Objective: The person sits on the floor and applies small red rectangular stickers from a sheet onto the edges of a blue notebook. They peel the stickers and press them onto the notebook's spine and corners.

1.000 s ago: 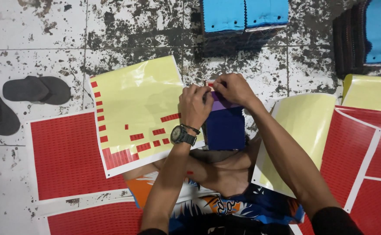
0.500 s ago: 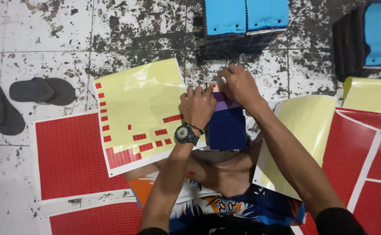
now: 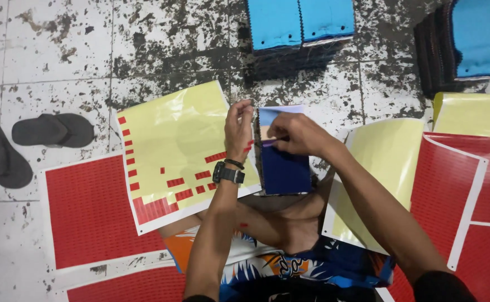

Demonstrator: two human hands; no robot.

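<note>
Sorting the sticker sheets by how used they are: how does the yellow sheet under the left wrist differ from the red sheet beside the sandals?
The yellow sheet is mostly bare yellow backing, with only scattered red stickers along its left edge and lower part; the red sheet is red all over inside a white border. The yellow sheet lies on top, overlapping the red sheet's right side, and the left hand is raised above it. Both lie flat on the tiled floor.

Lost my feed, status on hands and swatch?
Left hand open beside dark blue fabric swatch. Right hand pinching its top. Mostly peeled red sticker sheet lies left, nothing blocking.
</note>
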